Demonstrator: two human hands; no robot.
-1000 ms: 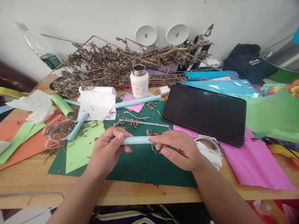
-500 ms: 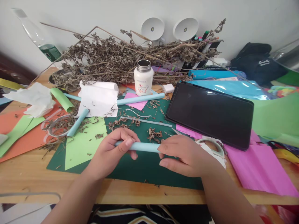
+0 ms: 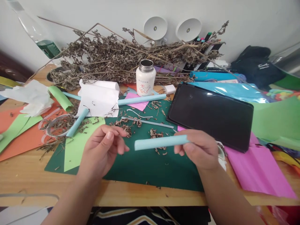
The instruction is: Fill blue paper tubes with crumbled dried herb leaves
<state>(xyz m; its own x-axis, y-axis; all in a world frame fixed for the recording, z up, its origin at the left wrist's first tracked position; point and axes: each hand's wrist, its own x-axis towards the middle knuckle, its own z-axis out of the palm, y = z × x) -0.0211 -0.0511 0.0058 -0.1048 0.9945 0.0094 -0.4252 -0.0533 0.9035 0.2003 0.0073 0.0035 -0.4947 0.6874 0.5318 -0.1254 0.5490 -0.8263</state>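
Note:
Gripped near its right end, a light blue paper tube lies level in my right hand, between thumb and fingers. My left hand is off to the tube's left, apart from it, with curled but loose fingers and nothing in them. Beneath both hands is a dark green cutting mat. Crumbled dry leaves and a thin pale strip lie on the mat just beyond the tube. A light green paper sheet is partly behind my left hand.
A white open bottle stands before a heap of dried stalks. At right, a black tablet overlaps pink paper. Two more blue tubes, one at left, lie near a curled white paper. Scissors are partly hidden by my right hand.
My left hand has let go of the blue paper tube and moved left. My right hand now holds the tube, shifted to the right and slightly raised.

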